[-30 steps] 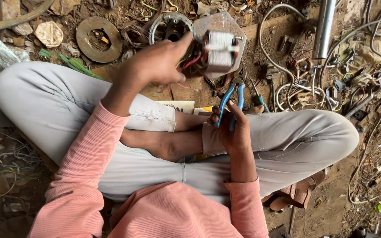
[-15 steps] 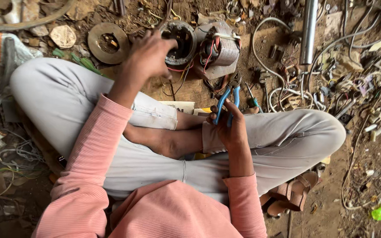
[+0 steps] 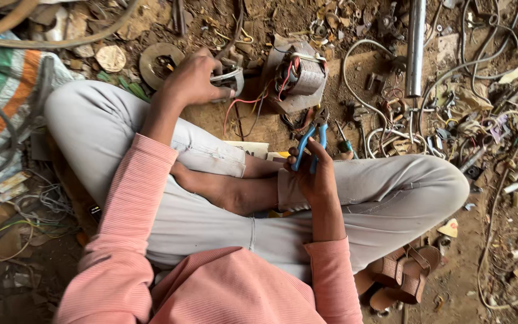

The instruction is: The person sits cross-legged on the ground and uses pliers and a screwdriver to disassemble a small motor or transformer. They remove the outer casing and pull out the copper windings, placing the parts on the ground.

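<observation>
Presently, the person sits cross-legged on a dirt floor (image 3: 307, 18) strewn with scrap. The left hand (image 3: 193, 78) reaches to the far side, its grip closed over a round metal motor part with a pale band (image 3: 230, 81). Red and dark wires (image 3: 250, 102) run from this part to the right, to a copper-wound transformer block with a grey casing (image 3: 298, 75), which rests on a flat wooden board (image 3: 259, 120) just beyond the knees. The right hand (image 3: 314, 174) rests over the right shin, its grip wrapped around the blue-handled pliers (image 3: 313, 135); their nose points far, toward the block, and whether it is open cannot be told.

Assessment: the step in hand appears to be steadying the round part so the connecting wires can be worked.
1. The left grip should pin the part firmly against the board so the wires lie taut and separate.
2. The pliers should meet 1 wire at a time, close to the part.
3. Fingers should stay off the cutting line.
4. A polished steel tube (image 3: 415, 48) and loose white cables (image 3: 367, 60) lie far right, well apart from the work.
</observation>
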